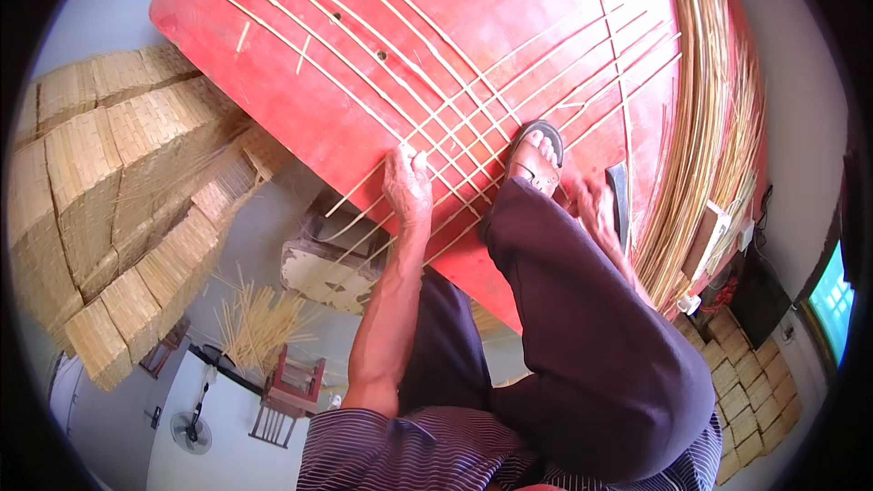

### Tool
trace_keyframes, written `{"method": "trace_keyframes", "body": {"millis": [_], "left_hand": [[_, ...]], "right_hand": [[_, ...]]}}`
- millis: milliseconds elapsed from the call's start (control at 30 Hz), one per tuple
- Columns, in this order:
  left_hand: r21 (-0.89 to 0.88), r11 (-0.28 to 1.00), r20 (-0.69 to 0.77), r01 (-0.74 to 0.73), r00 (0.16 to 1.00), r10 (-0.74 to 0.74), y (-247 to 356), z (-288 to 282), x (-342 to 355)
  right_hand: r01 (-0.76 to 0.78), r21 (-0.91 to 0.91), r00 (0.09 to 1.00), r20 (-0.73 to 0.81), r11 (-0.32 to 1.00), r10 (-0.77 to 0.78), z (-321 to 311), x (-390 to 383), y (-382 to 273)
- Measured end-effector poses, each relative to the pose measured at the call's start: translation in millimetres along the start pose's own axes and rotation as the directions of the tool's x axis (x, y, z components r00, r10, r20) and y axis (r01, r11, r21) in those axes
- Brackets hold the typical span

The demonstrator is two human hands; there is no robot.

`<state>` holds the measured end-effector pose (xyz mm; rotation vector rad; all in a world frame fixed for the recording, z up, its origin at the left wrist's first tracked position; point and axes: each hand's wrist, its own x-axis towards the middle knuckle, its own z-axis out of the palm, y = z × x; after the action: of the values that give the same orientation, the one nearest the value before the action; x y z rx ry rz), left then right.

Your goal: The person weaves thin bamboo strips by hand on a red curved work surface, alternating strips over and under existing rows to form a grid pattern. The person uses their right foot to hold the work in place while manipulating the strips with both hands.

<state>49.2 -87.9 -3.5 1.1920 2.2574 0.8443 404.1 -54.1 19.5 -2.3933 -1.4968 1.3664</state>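
Note:
My left hand (pixel 407 184) has its fingers closed on a pale thin strip at the near left edge of a loose woven grid (pixel 455 141), which lies on a red board (pixel 227 55). My sandalled foot (pixel 536 156) presses on the board at the grid's right side, partly over the strips. Right of the foot, my blurred right hand (pixel 593 205) is partly hidden by my leg, beside a dark flat object (pixel 618 205) whose kind I cannot make out. Whether it holds that object is unclear.
Long bundled strips (pixel 673 127) line the board's right side. Stacked woven panels (pixel 82 182) stand at left, with more (pixel 755 391) at lower right. A worn stool (pixel 318 273), scattered strips (pixel 255 323), a wooden chair (pixel 286 395) and a fan (pixel 191 432) are below the board.

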Motion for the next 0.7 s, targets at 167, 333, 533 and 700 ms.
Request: {"method": "trace_keyframes", "body": {"millis": [167,333,533,700], "left_hand": [[0.037,0.999,0.006,-0.008,1.0,0.008,-17.4,-6.2,-8.6],[0.018,1.0,0.015,-0.005,1.0,0.005,-8.7,3.0,-5.9],[-0.023,1.0,-0.014,0.006,1.0,-0.007,-13.9,3.6,-3.6],[0.013,1.0,-0.031,0.02,0.999,-0.02,-22.6,6.1,-1.8]], "right_hand": [[-0.24,-0.251,0.919,0.251,0.938,0.303,11.1,-87.9,93.3],[-0.387,-0.317,0.856,0.225,0.866,0.465,-24.8,-155.7,138.2],[-0.324,-0.253,0.916,0.158,0.912,0.37,-26.3,-146.5,122.1],[-0.199,-0.22,0.959,0.157,0.955,0.236,-4.6,-109.5,76.6]]}}
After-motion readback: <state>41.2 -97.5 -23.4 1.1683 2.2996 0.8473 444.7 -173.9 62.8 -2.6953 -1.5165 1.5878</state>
